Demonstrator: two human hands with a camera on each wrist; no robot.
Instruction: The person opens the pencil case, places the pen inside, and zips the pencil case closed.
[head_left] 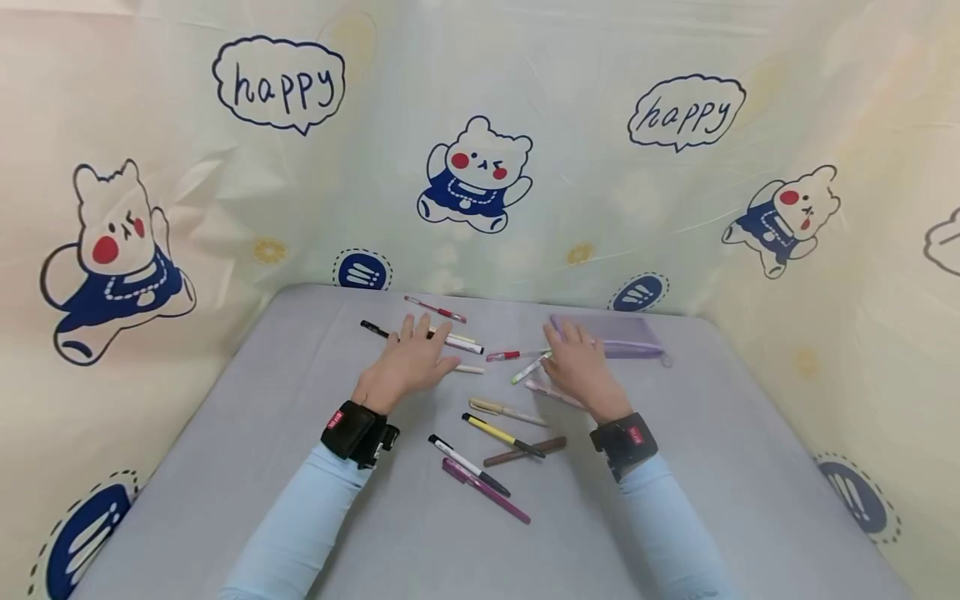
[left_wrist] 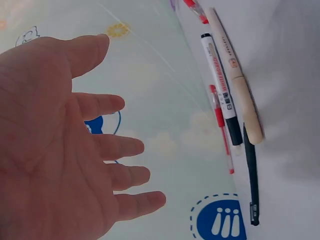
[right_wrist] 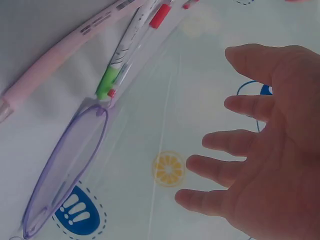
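Observation:
My left hand [head_left: 405, 362] hovers over pens at the far left, fingers spread, holding nothing. In the left wrist view, near it lie a white whiteboard marker [left_wrist: 217, 75], a beige capped pen [left_wrist: 246, 105], a black pen [left_wrist: 251, 175] and a red-tipped clear pen [left_wrist: 220, 117]. Palm down and fingers extended, my right hand [head_left: 585, 371] is above the table beside a translucent purple zip pouch [head_left: 636, 340]. Close by are a pink pen [right_wrist: 55, 60], a green-ended white marker [right_wrist: 122, 55] and a red-gripped clear pen [right_wrist: 160, 16]. Neither palm holds anything.
Nearer on the grey table [head_left: 225, 467] lie a gold-capped pen [head_left: 506, 411], a yellow-and-black pen [head_left: 498, 433] crossing a brown pen [head_left: 543, 447], a white-and-black pen [head_left: 465, 462] and a purple pen [head_left: 487, 492]. A printed curtain [head_left: 570, 50] hangs behind.

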